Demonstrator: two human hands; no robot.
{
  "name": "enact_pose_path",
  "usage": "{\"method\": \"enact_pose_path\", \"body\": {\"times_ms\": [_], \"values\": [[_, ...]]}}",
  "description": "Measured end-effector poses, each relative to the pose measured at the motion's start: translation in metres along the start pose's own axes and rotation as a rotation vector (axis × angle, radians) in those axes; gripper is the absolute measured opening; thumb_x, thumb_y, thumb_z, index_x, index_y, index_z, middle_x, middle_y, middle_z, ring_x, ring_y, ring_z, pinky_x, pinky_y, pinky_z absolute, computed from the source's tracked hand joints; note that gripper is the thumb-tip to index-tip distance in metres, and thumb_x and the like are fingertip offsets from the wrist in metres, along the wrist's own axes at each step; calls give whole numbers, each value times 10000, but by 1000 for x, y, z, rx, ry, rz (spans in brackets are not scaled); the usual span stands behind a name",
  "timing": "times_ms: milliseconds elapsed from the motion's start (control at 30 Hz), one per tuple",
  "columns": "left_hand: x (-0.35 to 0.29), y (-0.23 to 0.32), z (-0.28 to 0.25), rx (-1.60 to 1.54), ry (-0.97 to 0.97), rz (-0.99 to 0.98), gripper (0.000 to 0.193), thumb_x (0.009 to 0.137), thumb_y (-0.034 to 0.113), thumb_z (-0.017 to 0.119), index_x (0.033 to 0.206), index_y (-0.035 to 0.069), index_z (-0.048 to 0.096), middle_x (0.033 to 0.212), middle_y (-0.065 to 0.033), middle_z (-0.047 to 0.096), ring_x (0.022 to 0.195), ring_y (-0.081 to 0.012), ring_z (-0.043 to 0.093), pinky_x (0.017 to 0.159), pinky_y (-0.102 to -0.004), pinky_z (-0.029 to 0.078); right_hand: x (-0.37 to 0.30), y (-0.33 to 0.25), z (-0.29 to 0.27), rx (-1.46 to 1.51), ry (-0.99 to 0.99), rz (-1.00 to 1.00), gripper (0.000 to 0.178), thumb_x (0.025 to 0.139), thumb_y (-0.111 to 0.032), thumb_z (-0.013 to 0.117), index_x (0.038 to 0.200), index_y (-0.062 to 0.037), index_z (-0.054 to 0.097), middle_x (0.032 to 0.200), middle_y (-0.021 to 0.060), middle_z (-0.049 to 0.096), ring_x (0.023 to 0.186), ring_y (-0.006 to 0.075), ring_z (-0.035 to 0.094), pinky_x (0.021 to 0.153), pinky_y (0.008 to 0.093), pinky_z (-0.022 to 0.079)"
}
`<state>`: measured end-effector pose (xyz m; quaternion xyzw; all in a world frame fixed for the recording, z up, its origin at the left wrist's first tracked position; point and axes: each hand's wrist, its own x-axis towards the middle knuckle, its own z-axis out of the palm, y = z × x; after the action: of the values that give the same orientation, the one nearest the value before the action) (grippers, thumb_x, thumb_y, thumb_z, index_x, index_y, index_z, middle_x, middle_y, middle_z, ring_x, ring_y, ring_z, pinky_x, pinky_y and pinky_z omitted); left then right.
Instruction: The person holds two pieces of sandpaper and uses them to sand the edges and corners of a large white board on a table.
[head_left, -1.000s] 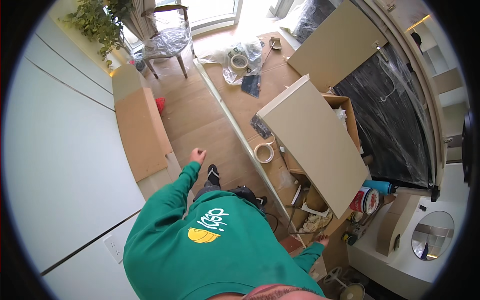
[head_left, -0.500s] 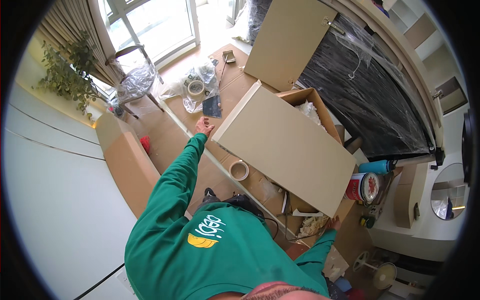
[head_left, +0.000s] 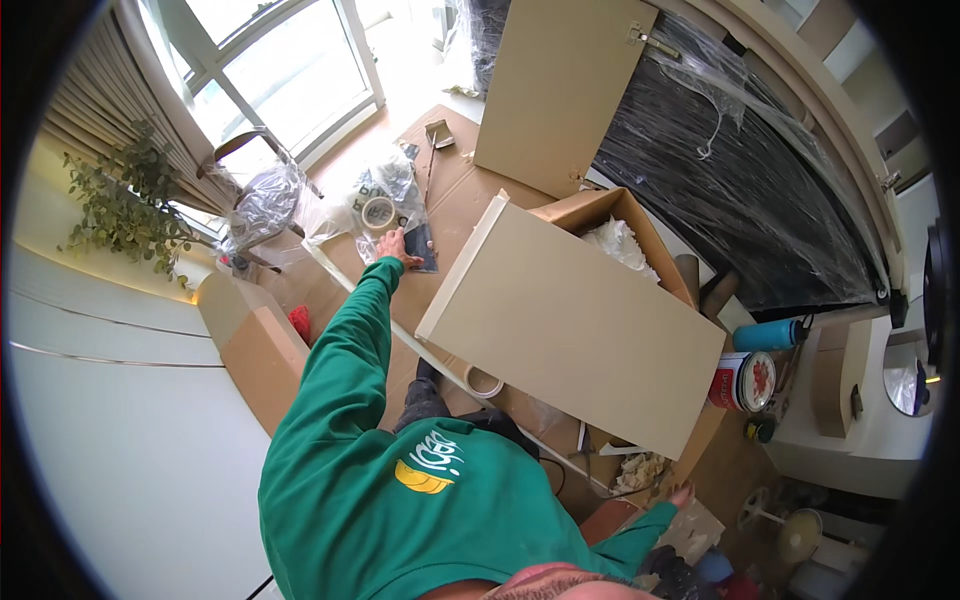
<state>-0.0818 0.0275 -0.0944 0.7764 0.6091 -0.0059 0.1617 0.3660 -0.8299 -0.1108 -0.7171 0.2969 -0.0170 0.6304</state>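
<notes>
My left hand [head_left: 398, 247] is stretched out far to the left, fingers apart, at the near edge of a small dark flat sheet [head_left: 424, 248]. Just beyond it, a roll of tape [head_left: 378, 213] lies on clear plastic. A large beige board [head_left: 570, 320] with a pale edge lies tilted in front of me, partly over an open cardboard box [head_left: 575, 212]. Low on the right, my right hand [head_left: 682, 495] hangs near the board's near corner, apart from it; its fingers look loose, with nothing seen in them. Crumpled scraps [head_left: 637, 474] lie beside that hand.
Another tape roll [head_left: 484, 382] sits by my legs. A paint can [head_left: 742, 381] and a blue bottle [head_left: 768, 335] stand right of the board. A plastic-wrapped chair [head_left: 268, 205] is at the far left; a beige panel [head_left: 565, 90] leans at the back.
My left hand has moved outward from beside the board to the dark sheet. My right hand has dropped away from the board's near corner. The whole view has shifted slightly.
</notes>
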Motion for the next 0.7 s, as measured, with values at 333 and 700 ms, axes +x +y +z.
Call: {"method": "enact_pose_path", "body": {"times_ms": [333,700], "values": [[30,-3,10,-44,42,340,1051,529,442,943,1395,119,444,1242,-111,517,1227,-320,483,980,-455,437,-268,35,-97,88,364,-129,394,936,-263,619,1302,-125,580,1350,135,580,1237,367,557,1018,475,430],[22,-45,0,-632,111,264,337,799,197,799,1087,117,641,974,-141,705,896,-350,675,807,-401,522,-571,-63,124,-352,-294,-970,157,977,-110,582,983,31,652,964,98,660,890,184,623,805,334,516]]}}
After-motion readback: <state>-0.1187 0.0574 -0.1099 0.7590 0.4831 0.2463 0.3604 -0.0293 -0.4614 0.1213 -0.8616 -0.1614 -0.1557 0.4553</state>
